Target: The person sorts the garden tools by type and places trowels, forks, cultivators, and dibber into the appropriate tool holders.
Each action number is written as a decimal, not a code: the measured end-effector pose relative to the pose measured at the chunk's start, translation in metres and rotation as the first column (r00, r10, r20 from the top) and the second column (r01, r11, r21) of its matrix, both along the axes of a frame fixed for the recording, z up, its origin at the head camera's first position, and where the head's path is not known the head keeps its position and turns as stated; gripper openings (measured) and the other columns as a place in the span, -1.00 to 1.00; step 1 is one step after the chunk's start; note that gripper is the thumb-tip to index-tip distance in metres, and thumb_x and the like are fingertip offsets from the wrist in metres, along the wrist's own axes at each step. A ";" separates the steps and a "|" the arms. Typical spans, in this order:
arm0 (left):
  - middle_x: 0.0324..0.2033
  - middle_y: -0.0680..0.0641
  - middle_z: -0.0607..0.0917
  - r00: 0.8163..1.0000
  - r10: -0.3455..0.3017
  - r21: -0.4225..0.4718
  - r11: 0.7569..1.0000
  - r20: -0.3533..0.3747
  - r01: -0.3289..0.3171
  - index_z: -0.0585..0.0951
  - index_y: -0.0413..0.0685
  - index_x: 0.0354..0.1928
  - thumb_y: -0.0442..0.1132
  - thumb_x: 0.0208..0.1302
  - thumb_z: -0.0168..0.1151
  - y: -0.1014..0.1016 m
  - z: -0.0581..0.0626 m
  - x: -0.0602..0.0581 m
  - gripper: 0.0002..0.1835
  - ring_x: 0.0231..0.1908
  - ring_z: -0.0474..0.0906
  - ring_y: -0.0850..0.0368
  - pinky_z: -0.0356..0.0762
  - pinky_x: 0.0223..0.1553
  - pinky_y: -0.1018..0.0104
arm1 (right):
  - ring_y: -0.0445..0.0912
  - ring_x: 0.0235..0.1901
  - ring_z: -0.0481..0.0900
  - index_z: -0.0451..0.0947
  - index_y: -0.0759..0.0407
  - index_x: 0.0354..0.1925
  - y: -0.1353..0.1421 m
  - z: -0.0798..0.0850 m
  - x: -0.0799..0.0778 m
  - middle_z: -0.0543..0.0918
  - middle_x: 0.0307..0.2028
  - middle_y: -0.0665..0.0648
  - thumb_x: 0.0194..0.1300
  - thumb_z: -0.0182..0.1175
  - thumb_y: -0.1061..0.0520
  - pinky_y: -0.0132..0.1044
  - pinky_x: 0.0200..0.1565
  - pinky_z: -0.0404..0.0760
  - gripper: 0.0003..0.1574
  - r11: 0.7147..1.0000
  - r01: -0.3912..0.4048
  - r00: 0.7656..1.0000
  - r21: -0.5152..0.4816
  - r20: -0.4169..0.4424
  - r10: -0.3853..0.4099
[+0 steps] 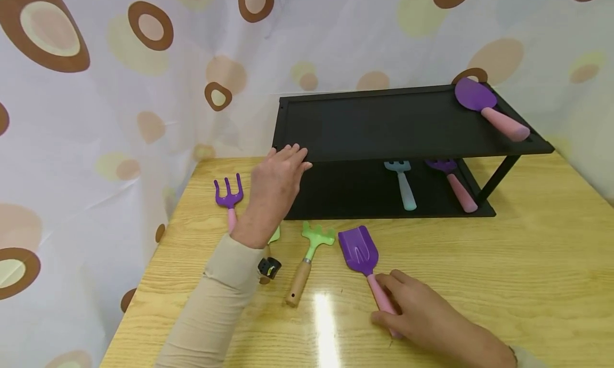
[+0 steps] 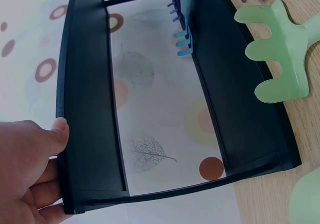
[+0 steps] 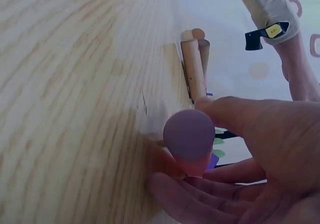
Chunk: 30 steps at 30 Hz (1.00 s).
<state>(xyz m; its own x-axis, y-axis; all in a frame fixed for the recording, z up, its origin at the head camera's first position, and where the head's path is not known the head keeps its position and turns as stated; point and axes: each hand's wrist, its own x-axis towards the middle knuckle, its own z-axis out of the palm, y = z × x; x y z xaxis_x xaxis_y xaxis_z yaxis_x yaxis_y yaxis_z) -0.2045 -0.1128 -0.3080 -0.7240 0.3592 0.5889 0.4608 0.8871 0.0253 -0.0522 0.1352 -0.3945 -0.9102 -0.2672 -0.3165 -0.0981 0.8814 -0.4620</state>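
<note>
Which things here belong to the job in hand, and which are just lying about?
Seemingly in the job:
purple shovel, gripped by the right hand
black rack, edge held by the left hand

Seemingly lying about:
on the table: purple fork, green rake, partly hidden green tool
on the rack: purple trowel above; blue rake, purple rake below

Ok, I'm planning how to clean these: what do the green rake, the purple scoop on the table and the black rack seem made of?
Green rake: brown, satin handle, likely wood; thin, glossy head, perhaps painted metal.
Purple scoop: glossy blade with highlights, plastic or painted metal; smooth pink handle, probably plastic.
Black rack: dark, low-sheen panels, possibly coated metal or plastic.
</note>
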 end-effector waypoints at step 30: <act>0.11 -0.08 0.69 1.000 0.001 -0.012 1.000 -0.004 -0.001 0.66 -0.03 0.15 -0.05 0.46 0.12 -0.001 0.000 0.000 -0.63 0.13 0.64 0.08 0.52 0.24 0.13 | -0.18 -0.28 0.58 0.59 0.14 0.17 0.029 0.007 0.009 0.63 -0.17 0.00 0.19 0.41 0.14 -0.17 -0.18 0.73 -0.44 0.992 -0.075 0.954 0.102 -0.284 0.102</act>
<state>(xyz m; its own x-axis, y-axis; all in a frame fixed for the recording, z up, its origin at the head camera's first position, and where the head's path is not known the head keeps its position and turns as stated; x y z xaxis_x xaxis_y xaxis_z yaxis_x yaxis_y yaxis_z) -0.2047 -0.1136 -0.3080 -0.7219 0.3657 0.5874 0.4600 0.8878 0.0126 -0.0435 0.1640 -0.3876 -0.9401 -0.3334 -0.0709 -0.2947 0.8996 -0.3224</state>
